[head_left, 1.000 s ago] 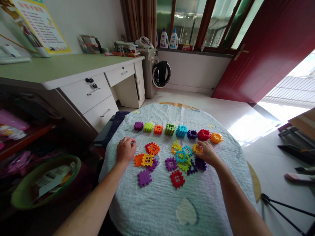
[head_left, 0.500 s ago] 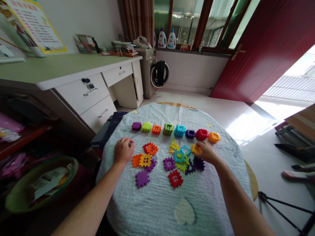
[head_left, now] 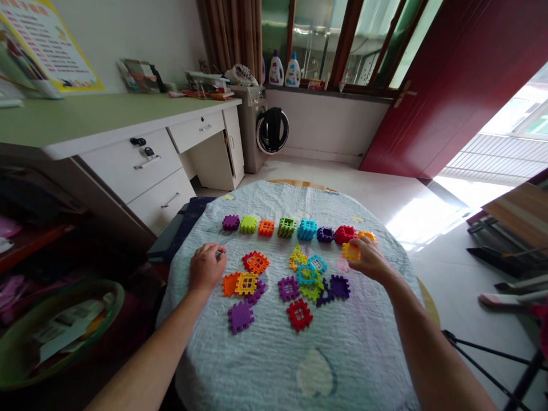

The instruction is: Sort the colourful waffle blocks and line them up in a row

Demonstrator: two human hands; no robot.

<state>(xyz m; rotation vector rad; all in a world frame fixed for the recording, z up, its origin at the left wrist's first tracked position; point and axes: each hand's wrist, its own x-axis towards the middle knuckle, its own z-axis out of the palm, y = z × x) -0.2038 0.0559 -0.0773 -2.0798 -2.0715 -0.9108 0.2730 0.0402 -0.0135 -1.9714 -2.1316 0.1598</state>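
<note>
My right hand (head_left: 368, 258) pinches a yellow-orange interlocking block tile (head_left: 351, 251), raised in front of the orange stack (head_left: 367, 235) at the right end of a row. Resting on the cloth at the left, my left hand (head_left: 206, 267) has its fingers curled in; a small dark spot shows at the fingertips, too unclear to name. Between the hands lie loose tiles: an orange one (head_left: 258, 263), a yellow window tile (head_left: 246, 283), a purple one (head_left: 240, 317), a red one (head_left: 299, 315), a light-blue one (head_left: 307, 274) and a dark-purple one (head_left: 339, 286).
Coloured stacks stand in a row across the round cloth-covered table (head_left: 317, 354), including a purple stack (head_left: 231, 222), a green stack (head_left: 286, 227) and a red stack (head_left: 345, 234). A desk (head_left: 128, 108), washing machine (head_left: 252, 131) and red door (head_left: 428, 85) stand beyond.
My right hand has lifted the yellow-orange tile from beside the dark-purple tile and carried it up and right toward the orange stack. My left hand stays in place. The view has shifted slightly.
</note>
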